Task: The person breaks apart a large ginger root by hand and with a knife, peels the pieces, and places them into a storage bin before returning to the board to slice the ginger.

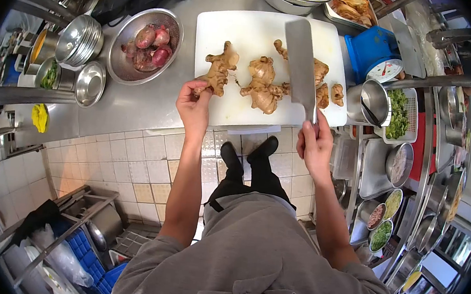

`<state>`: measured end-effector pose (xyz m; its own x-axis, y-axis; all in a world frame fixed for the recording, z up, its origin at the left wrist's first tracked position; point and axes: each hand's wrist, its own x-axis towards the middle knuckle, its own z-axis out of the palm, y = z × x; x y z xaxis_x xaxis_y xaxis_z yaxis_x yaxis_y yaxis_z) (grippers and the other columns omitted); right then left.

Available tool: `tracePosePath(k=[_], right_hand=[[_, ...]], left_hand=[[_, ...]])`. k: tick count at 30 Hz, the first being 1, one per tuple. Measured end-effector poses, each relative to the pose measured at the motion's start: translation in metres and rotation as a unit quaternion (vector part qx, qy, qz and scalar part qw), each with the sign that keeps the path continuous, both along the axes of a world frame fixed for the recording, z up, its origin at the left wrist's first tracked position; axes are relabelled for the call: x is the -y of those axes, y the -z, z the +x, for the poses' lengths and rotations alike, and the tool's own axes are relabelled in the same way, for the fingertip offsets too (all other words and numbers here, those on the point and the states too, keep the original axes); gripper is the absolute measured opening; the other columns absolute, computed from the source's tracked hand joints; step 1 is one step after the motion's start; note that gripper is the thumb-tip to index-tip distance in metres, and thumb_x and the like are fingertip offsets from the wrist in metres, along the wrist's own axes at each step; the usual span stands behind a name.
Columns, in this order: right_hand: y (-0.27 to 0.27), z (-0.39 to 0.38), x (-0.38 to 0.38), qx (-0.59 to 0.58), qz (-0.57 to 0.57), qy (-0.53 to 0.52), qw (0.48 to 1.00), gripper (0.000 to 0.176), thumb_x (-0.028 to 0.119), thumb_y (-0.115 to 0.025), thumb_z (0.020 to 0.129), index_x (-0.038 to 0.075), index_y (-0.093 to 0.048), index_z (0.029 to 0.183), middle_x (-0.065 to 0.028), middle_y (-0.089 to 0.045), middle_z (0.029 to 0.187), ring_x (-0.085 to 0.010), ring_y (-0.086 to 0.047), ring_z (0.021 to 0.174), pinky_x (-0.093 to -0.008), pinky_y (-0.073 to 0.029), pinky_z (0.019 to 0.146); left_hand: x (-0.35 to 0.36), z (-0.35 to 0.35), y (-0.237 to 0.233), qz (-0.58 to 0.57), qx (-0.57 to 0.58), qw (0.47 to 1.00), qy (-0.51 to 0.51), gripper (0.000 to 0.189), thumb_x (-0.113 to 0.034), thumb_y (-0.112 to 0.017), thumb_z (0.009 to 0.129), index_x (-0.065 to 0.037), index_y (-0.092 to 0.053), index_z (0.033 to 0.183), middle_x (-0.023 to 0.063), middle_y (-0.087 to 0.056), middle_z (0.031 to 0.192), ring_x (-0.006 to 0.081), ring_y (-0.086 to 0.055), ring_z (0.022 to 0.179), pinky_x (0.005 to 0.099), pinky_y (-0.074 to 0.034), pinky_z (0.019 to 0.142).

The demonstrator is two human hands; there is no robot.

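My left hand point(195, 105) pinches the lower end of a knobbly ginger root point(220, 70) at the left of the white cutting board point(251, 28). My right hand point(315, 140) is wrapped round the handle of a cleaver point(302, 60), whose broad blade points away from me over the board. A second large ginger root point(263, 88) lies mid-board, left of the blade. Partly hidden by the blade is more ginger point(320, 71), and a small ginger piece point(337, 94) sits near the right edge.
A perforated metal bowl point(118, 64) of red onions point(153, 44) stands left of the board. To the right are a blue scale point(370, 47), a steel pot point(357, 104) and a basket of chopped greens point(399, 114). Stacked metal bowls point(292, 5) stand behind the board.
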<state>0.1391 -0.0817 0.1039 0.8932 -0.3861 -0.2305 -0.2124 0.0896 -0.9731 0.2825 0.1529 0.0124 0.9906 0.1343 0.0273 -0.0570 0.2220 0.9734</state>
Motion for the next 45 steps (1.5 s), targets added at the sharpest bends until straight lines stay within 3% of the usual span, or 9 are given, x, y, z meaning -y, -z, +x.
tracePosePath(k=[7, 14, 16, 20, 24, 27, 30, 36, 45], right_hand=[[0.022, -0.064, 0.018, -0.023, 0.024, 0.076, 0.997, 0.051, 0.011, -0.057, 0.103, 0.002, -0.04, 0.15, 0.0057, -0.047, 0.065, -0.0019, -0.039, 0.047, -0.02, -0.033, 0.042], [0.025, -0.1, 0.022, -0.036, 0.015, 0.09, 0.995, 0.05, 0.012, -0.058, 0.104, 0.0, -0.041, 0.149, 0.006, -0.047, 0.065, -0.002, -0.04, 0.047, -0.0202, -0.033, 0.042], [0.025, -0.106, 0.022, -0.043, 0.02, 0.094, 0.994, 0.05, 0.012, -0.058, 0.104, 0.0, -0.04, 0.149, 0.006, -0.047, 0.065, -0.002, -0.04, 0.047, -0.0203, -0.033, 0.042], [0.027, -0.12, 0.017, -0.045, 0.032, 0.119, 0.991, 0.049, 0.011, -0.057, 0.104, 0.001, -0.04, 0.149, 0.0055, -0.045, 0.064, -0.0023, -0.038, 0.045, -0.0208, -0.032, 0.04], [0.03, -0.13, 0.019, -0.046, 0.029, 0.132, 0.99, 0.048, 0.013, -0.055, 0.105, 0.002, -0.039, 0.149, 0.0034, -0.046, 0.065, -0.0033, -0.038, 0.044, -0.021, -0.031, 0.038], [0.028, -0.129, 0.025, -0.041, 0.02, 0.13, 0.99, 0.047, 0.013, -0.054, 0.105, 0.002, -0.039, 0.148, 0.0038, -0.046, 0.065, -0.0031, -0.037, 0.044, -0.0211, -0.031, 0.038], [0.027, -0.132, 0.027, -0.04, 0.002, 0.129, 0.991, 0.047, 0.013, -0.054, 0.105, 0.001, -0.039, 0.149, 0.0043, -0.045, 0.064, -0.0028, -0.037, 0.045, -0.0209, -0.031, 0.038], [0.034, -0.147, 0.021, -0.055, 0.028, 0.125, 0.99, 0.05, 0.01, -0.058, 0.103, 0.0, -0.04, 0.149, 0.0066, -0.049, 0.068, -0.0001, -0.038, 0.05, -0.0198, -0.032, 0.044], [0.028, -0.132, 0.0, -0.065, 0.032, 0.054, 0.996, 0.046, 0.004, -0.056, 0.102, 0.0, -0.044, 0.147, 0.0063, -0.051, 0.077, 0.0002, -0.039, 0.057, -0.019, -0.031, 0.049]], left_hand=[[-0.002, -0.004, -0.002, 0.057, 0.027, 0.998, -0.012, 0.015, 0.01, -0.061, 0.089, 0.001, -0.065, 0.101, 0.0054, -0.068, 0.099, 0.0102, -0.063, 0.084, 0.0228, -0.052, 0.079], [0.005, 0.023, 0.019, 0.052, 0.0, 0.998, 0.036, 0.028, -0.002, -0.064, 0.095, 0.005, -0.059, 0.121, 0.0157, -0.065, 0.115, 0.0167, -0.067, 0.093, 0.0288, -0.056, 0.084], [0.016, 0.005, -0.019, 0.174, -0.027, 0.984, 0.01, 0.032, -0.003, -0.064, 0.094, 0.003, -0.058, 0.125, 0.0177, -0.063, 0.12, 0.0203, -0.067, 0.096, 0.0319, -0.055, 0.082], [0.03, -0.032, -0.054, 0.46, 0.111, 0.881, -0.02, 0.044, 0.002, -0.063, 0.088, 0.005, -0.054, 0.131, 0.0219, -0.061, 0.126, 0.0323, -0.061, 0.117, 0.0412, -0.05, 0.098], [0.064, 0.014, -0.076, 0.473, 0.3, 0.788, 0.255, 0.051, 0.009, -0.062, 0.076, -0.005, -0.065, 0.126, 0.0206, -0.057, 0.137, 0.0389, -0.053, 0.127, 0.0482, -0.045, 0.105], [0.079, 0.056, -0.056, 0.56, 0.362, 0.674, 0.319, 0.05, 0.01, -0.063, 0.074, -0.008, -0.069, 0.121, 0.0205, -0.057, 0.139, 0.0408, -0.055, 0.126, 0.0469, -0.046, 0.104], [0.074, 0.065, -0.066, 0.525, 0.229, 0.697, 0.431, 0.05, 0.008, -0.064, 0.076, -0.008, -0.067, 0.123, 0.0206, -0.054, 0.142, 0.0421, -0.059, 0.119, 0.0434, -0.05, 0.101], [0.06, 0.027, -0.08, 0.603, 0.126, 0.692, 0.378, 0.052, -0.002, -0.071, 0.081, -0.006, -0.06, 0.132, 0.0264, -0.047, 0.146, 0.0385, -0.068, 0.104, 0.0434, -0.054, 0.095], [0.051, -0.029, -0.066, 0.59, 0.045, 0.759, 0.272, 0.058, -0.019, -0.083, 0.078, 0.002, -0.059, 0.126, 0.0216, -0.062, 0.109, 0.0371, -0.068, 0.088, 0.044, -0.057, 0.08]])
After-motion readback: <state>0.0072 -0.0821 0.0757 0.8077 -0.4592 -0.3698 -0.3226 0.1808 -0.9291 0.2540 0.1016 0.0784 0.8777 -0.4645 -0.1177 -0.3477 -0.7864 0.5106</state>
